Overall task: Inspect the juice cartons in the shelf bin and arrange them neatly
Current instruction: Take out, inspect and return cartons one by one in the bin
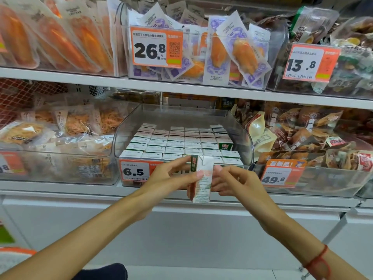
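A small white juice carton point(201, 178) with green and orange print is held upright in front of the clear shelf bin point(129, 126). My left hand point(169, 176) grips its left side, thumb on the front face. My right hand point(236, 182) pinches its right edge with the fingertips. Inside the bin, several rows of matching cartons point(181, 142) stand upright with their white tops showing. One carton point(225, 145) at the right shows its green side, next to a gap in that column. An orange 6.5 price tag point(134, 171) hangs on the bin's front.
Clear bins of bagged snacks flank the juice bin: shredded snacks point(66, 126) at left, brown packets point(302, 138) at right behind a 49.8 tag point(279, 175). The shelf above point(181, 85) carries more bins tagged 26.8 and 13.8. A white cabinet front lies below.
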Demonstrator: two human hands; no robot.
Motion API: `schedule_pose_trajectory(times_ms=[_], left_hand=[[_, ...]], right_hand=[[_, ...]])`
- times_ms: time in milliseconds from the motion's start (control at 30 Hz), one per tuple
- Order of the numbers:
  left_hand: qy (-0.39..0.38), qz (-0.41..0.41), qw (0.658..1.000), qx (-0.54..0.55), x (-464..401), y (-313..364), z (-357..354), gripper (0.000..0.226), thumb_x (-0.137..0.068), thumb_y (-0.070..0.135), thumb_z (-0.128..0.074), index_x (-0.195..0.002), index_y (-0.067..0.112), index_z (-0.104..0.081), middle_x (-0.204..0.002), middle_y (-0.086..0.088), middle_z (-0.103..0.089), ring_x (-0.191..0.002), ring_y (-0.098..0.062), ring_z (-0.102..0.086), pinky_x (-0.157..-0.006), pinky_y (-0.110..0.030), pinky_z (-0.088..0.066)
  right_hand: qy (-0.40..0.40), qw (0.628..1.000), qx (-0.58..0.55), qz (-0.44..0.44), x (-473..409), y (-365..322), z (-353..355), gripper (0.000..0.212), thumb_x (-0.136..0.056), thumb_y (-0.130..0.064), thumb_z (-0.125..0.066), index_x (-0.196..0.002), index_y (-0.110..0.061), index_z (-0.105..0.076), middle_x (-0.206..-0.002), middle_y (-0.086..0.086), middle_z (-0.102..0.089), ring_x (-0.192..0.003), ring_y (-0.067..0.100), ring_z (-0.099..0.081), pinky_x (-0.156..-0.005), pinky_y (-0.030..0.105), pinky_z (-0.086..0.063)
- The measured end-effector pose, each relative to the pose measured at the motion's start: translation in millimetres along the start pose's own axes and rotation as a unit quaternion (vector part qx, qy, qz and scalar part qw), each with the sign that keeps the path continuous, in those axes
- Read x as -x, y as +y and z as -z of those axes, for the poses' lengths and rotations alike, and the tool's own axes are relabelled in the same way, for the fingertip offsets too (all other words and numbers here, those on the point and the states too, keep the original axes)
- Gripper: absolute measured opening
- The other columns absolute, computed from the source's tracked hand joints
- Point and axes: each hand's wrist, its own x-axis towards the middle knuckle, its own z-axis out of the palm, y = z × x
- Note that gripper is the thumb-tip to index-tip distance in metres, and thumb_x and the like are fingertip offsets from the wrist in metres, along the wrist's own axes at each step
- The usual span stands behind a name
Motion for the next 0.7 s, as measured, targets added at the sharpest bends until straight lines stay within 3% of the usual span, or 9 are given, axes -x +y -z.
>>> schedule_pose_trajectory(times_ms=[100,267,333,400,467,533,600,700], left_hand=[[-0.055,-0.006,0.998,0.006,2.5,1.1,-0.3,0.033,-0.079,0.037,-0.074,-0.106,0.054,-0.066,-0.114,0.022,-0.070,-0.107,0.001,-0.065,-0.082,-0.013,-0.053],[-0.024,-0.022,0.994,0.104,-1.9,-1.9,-3.6,0.045,-0.083,0.034,-0.070,-0.127,0.030,-0.061,-0.122,0.005,-0.069,-0.112,-0.014,-0.067,-0.092,-0.025,-0.054],[-0.005,-0.025,0.991,0.131,-4.2,-1.7,-4.4,0.047,-0.084,0.035,-0.067,-0.129,0.024,-0.060,-0.120,-0.001,-0.071,-0.111,-0.017,-0.067,-0.086,-0.024,-0.056],[0.013,-0.026,0.991,0.133,-4.7,-0.1,-6.3,0.048,-0.084,0.038,-0.066,-0.130,0.024,-0.059,-0.118,-0.002,-0.071,-0.109,-0.016,-0.068,-0.081,-0.021,-0.056],[0.040,-0.030,0.992,0.119,-4.8,1.3,-9.7,0.049,-0.081,0.041,-0.066,-0.128,0.026,-0.061,-0.115,0.002,-0.073,-0.107,-0.013,-0.069,-0.078,-0.020,-0.056],[0.091,-0.036,0.991,0.094,-5.8,0.1,-13.7,0.049,-0.077,0.043,-0.068,-0.121,0.022,-0.067,-0.106,0.005,-0.075,-0.099,-0.010,-0.071,-0.073,-0.018,-0.057],[0.140,-0.035,0.986,0.086,-5.6,-1.8,-17.6,0.048,-0.074,0.042,-0.071,-0.113,0.014,-0.072,-0.096,0.002,-0.077,-0.090,-0.011,-0.074,-0.070,-0.019,-0.058],[0.150,-0.018,0.984,0.093,-5.7,-4.2,-23.0,0.035,-0.076,0.038,-0.074,-0.106,0.019,-0.073,-0.096,0.002,-0.077,-0.091,-0.013,-0.074,-0.075,-0.024,-0.060]], right_hand=[[0.016,1.000,-0.013,-0.021,-1.4,0.9,1.1,0.032,-0.087,-0.045,-0.059,-0.077,-0.018,-0.073,-0.073,0.000,-0.074,-0.069,0.008,-0.070,-0.064,0.017,-0.055],[-0.010,0.999,-0.041,-0.031,-3.3,3.3,5.9,0.049,-0.060,-0.051,-0.074,-0.103,-0.028,-0.069,-0.094,-0.006,-0.073,-0.090,0.009,-0.070,-0.081,0.026,-0.057],[-0.074,0.995,-0.058,-0.041,-1.7,2.8,6.5,0.051,-0.062,-0.048,-0.075,-0.110,-0.033,-0.068,-0.103,-0.014,-0.073,-0.100,0.004,-0.068,-0.088,0.025,-0.054],[-0.107,0.989,-0.092,-0.039,-0.2,1.8,5.1,0.043,-0.068,-0.041,-0.075,-0.110,-0.031,-0.070,-0.108,-0.011,-0.073,-0.105,0.005,-0.067,-0.091,0.024,-0.054],[-0.084,0.988,-0.121,-0.035,0.0,1.6,3.8,0.042,-0.067,-0.036,-0.077,-0.107,-0.027,-0.070,-0.105,-0.008,-0.075,-0.102,0.008,-0.069,-0.088,0.019,-0.054],[-0.033,0.993,-0.111,-0.028,-0.9,2.6,2.3,0.045,-0.064,-0.034,-0.080,-0.107,-0.026,-0.068,-0.097,-0.012,-0.076,-0.092,0.003,-0.071,-0.074,0.011,-0.054],[0.029,0.997,-0.064,-0.017,-2.0,4.1,0.7,0.047,-0.065,-0.027,-0.086,-0.109,-0.026,-0.067,-0.090,-0.014,-0.075,-0.083,-0.001,-0.070,-0.063,0.008,-0.051],[0.090,0.995,0.042,0.031,-1.7,6.7,-0.5,0.053,-0.066,-0.021,-0.088,-0.113,-0.026,-0.063,-0.097,-0.014,-0.069,-0.084,-0.008,-0.064,-0.063,0.010,-0.052]])
